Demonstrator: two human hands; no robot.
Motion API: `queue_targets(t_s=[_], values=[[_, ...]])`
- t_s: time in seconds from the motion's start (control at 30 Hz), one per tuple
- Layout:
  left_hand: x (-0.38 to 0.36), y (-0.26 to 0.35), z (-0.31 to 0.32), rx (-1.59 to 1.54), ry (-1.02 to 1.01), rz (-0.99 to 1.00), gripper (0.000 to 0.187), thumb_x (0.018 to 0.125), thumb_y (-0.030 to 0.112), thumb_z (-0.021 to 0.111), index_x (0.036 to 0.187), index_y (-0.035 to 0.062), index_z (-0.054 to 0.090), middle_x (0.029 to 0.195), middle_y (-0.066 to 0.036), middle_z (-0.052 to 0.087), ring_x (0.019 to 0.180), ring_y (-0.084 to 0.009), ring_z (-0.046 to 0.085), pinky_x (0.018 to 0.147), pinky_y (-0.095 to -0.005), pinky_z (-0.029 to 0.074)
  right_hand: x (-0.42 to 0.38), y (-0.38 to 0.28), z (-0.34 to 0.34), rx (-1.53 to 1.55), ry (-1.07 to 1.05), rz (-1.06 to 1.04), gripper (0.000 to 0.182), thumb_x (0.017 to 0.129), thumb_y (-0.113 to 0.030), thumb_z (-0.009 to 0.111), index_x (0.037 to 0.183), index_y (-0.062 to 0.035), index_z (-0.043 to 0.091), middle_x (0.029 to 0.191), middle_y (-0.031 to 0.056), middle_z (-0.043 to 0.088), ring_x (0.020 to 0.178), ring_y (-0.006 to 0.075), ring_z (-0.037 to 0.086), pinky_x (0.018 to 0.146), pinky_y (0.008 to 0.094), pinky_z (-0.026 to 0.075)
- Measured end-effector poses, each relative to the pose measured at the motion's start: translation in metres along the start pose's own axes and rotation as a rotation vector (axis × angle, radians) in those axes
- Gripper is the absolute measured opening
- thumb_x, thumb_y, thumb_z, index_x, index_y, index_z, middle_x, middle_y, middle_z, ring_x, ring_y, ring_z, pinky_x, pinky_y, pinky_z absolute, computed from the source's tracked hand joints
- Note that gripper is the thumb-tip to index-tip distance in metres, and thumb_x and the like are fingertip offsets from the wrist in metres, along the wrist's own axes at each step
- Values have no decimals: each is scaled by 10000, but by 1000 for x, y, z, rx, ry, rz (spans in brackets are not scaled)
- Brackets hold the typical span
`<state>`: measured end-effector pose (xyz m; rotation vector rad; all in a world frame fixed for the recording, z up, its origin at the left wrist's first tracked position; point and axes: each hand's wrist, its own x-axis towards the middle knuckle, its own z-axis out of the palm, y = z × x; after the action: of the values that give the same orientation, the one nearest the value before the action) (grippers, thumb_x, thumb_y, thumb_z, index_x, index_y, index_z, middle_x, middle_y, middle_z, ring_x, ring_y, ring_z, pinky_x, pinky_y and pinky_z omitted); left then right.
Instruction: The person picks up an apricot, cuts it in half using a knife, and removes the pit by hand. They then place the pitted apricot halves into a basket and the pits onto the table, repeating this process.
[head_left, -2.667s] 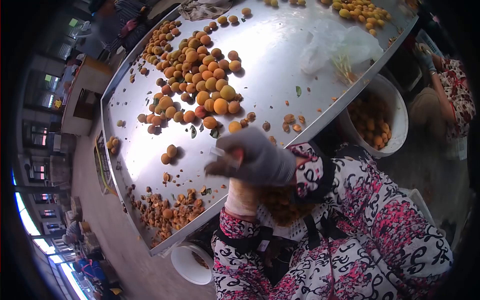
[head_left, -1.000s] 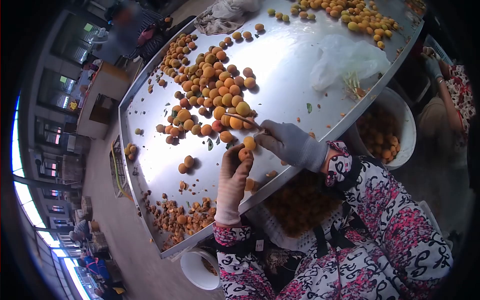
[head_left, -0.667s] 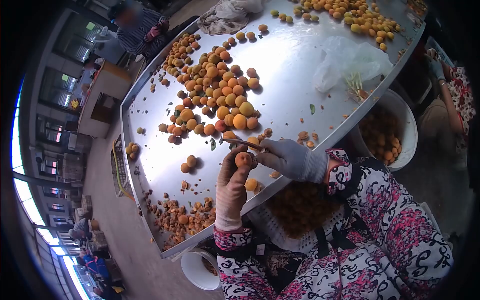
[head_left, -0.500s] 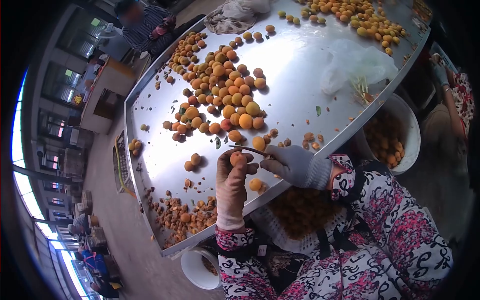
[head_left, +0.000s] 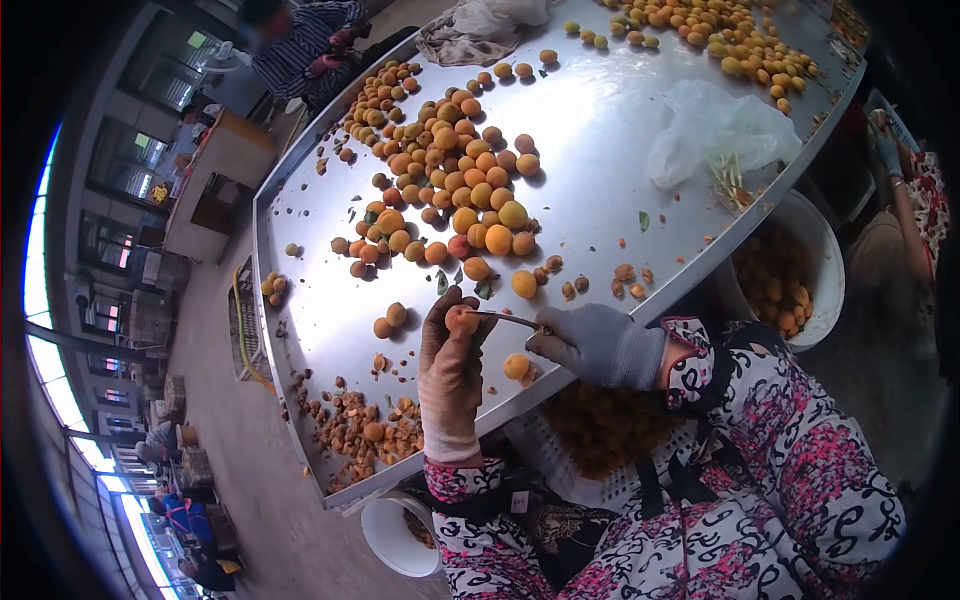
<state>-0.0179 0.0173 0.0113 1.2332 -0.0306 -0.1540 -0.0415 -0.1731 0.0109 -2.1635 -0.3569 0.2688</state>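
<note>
Holding fruit (head_left: 462, 319), knife (head_left: 505, 317); apricots (head_left: 778, 290) in large bucket (head_left: 829, 300), perforated crate (head_left: 612, 489).

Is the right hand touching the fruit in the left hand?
Apart. The head view shows a gap between the right hand and the fruit, with a thin blade reaching across it.

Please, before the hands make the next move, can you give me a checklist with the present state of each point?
1. Fruit held in left hand: ok.
2. Knife held in right hand: ok.
3. Blade already cut into the fruit: cannot tell.
4. Left fingers clear of the cutting edge: cannot tell.
5. Plastic bag away from both hands: ok.
6. Table near the hands without loose fruit: not ok; one piece lies by the edge.
</note>
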Motion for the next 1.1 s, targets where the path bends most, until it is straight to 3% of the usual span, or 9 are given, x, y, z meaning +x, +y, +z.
queue_targets(t_s=[0.17,0.27,0.37,0.6,0.67,0.77,0.97,1.03,1.1], values=[[0,0,-2,106,-19,-20,387,879,154,535,1216,-4,427,1069,-107,504,991,-203,540,918,-329,449,-1,-3,-1,-14,-31,10,337,900,-399,427,936,-74,507,757,163,608,748,356,599,665,444,464],[-2,-1,4,301,-20,119,398,887,197,543,1206,-17,440,1034,-94,528,966,-168,555,889,-277,437,-1,-6,4,13,-53,56,338,902,-388,430,933,-60,504,738,176,600,743,365,594,663,446,461],[-3,-10,17,-300,3,-59,396,907,221,501,1219,-4,408,1020,-124,539,983,-236,550,906,-325,430,-2,-1,26,172,53,-12,333,901,-375,438,935,-49,500,704,186,589,726,373,589,649,449,459],[5,-26,22,-502,82,-122,434,898,342,503,1172,8,455,998,-125,553,974,-241,542,895,-343,422,8,0,40,143,145,38,336,893,-380,451,1002,-64,489,686,190,588,684,371,588,598,461,458],[3,-28,26,-610,83,-200,441,896,361,502,1161,11,465,991,-121,556,972,-241,543,887,-344,423,8,-3,43,135,165,101,315,890,-372,460,917,-61,504,682,190,569,707,388,577,591,461,434],[5,-29,28,-586,122,-177,458,887,391,508,1156,21,473,999,-123,568,986,-237,542,881,-340,420,11,0,45,106,196,93,309,892,-359,464,934,-56,507,685,187,573,708,385,579,591,445,435],[4,-4,23,0,-13,38,424,887,295,517,1171,-15,461,1003,-104,572,966,-208,559,911,-320,402,13,4,5,137,-4,-6,380,890,-406,464,969,-39,521,808,221,591,788,378,585,676,430,466],[3,-3,18,104,-47,24,433,885,295,526,1183,-12,456,997,-104,576,953,-213,567,909,-317,402,10,3,7,160,-6,-33,334,890,-363,468,965,-40,518,713,204,575,745,384,582,623,414,441],[3,-24,23,-385,-16,-113,446,873,377,538,1121,8,501,990,-136,593,957,-227,566,870,-325,422,7,2,34,326,189,-45,371,889,-380,461,1013,-34,517,748,215,585,768,393,581,640,413,447]])
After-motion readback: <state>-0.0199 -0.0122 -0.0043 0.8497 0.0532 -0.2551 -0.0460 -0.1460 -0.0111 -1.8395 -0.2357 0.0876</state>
